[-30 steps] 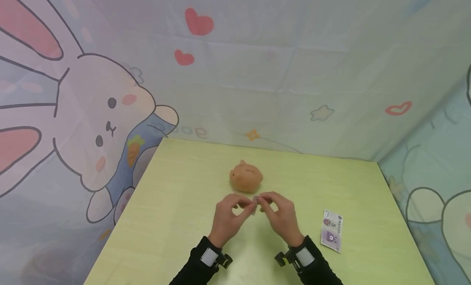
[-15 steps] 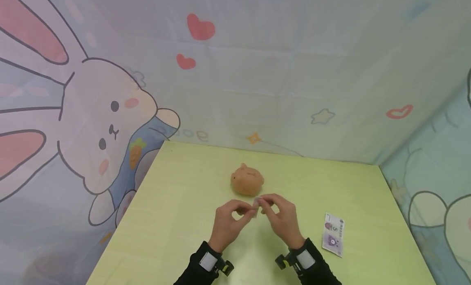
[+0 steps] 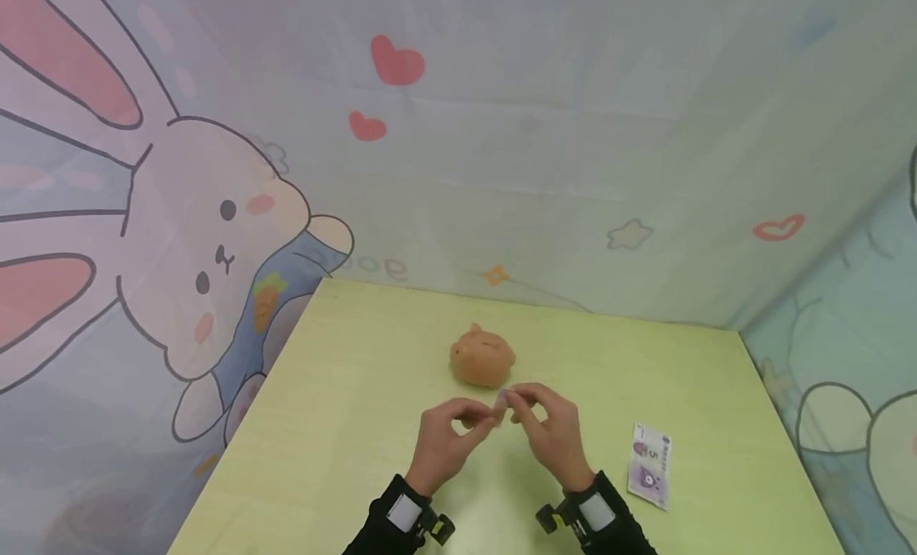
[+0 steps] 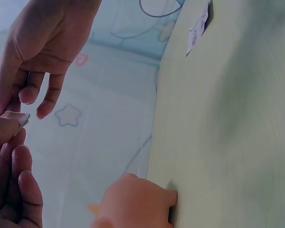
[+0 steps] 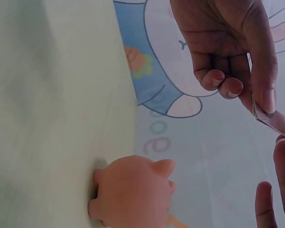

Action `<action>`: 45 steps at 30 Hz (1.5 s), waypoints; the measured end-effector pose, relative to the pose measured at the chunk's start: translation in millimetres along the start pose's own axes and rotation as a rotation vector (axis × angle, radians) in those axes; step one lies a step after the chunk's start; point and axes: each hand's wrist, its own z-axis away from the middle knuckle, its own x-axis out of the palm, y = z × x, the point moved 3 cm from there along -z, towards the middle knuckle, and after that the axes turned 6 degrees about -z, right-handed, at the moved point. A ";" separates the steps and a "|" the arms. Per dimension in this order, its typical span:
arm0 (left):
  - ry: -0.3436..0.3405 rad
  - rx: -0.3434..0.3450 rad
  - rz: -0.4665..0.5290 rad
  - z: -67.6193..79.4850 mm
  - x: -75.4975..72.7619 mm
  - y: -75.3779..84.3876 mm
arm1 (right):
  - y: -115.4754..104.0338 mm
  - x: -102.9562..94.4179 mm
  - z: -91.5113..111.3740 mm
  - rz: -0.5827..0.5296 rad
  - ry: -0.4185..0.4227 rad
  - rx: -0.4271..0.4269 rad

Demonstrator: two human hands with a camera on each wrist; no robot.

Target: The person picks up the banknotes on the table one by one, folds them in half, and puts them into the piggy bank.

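Between both hands, above the table, is a small folded banknote (image 3: 501,404), pale pinkish-purple. My left hand (image 3: 442,442) pinches one end of it between thumb and fingers. My right hand (image 3: 553,434) pinches the other end. In the right wrist view the folded banknote (image 5: 265,119) shows as a narrow, layered strip under the left thumb. Just beyond the hands stands an orange-pink piggy bank (image 3: 482,357), apart from them. Its side and short legs show in the right wrist view, where the piggy bank (image 5: 132,192) stands on the table.
A purple banknote marked 5 (image 3: 649,467) lies flat on the table to the right of my right hand. The pale yellow-green table (image 3: 344,427) ends at a cartoon-printed cloth (image 3: 530,141) behind and at the sides. Small devices are strapped to both wrists.
The head view has tilted slightly, so the whole scene sits a little lower. Both hands keep their pinch on the folded banknote, with only small finger shifts.
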 end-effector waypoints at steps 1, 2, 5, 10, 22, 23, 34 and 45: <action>-0.004 0.003 0.000 0.1 -0.1 -0.2 | 0.6 -0.6 0.4 -0.005 0.004 0.009; -0.007 0.004 -0.003 0.3 -0.2 -0.4 | 1.3 -1.3 0.5 -0.010 0.006 0.021; -0.008 0.005 -0.017 0.5 -0.8 -1.8 | 2.2 -3.2 -0.3 -0.016 0.002 0.054; -0.025 0.003 -0.028 -1.3 -0.4 -3.5 | -8.4 -6.4 -6.4 -0.054 -0.036 0.113; -0.078 -0.037 0.016 -8.7 2.8 -15.1 | -25.3 -10.9 -14.4 -0.144 -0.214 0.275; -0.089 -0.035 0.022 -10.3 3.9 -16.5 | -24.3 -11.1 -14.7 -0.143 -0.213 0.270; -0.140 0.029 -0.191 -62.4 0.8 -58.1 | 37.3 -12.8 -31.2 -0.033 -0.066 0.148; -0.299 -0.048 -0.388 -110.0 15.6 -115.7 | 85.1 5.9 -65.0 0.079 -0.086 0.141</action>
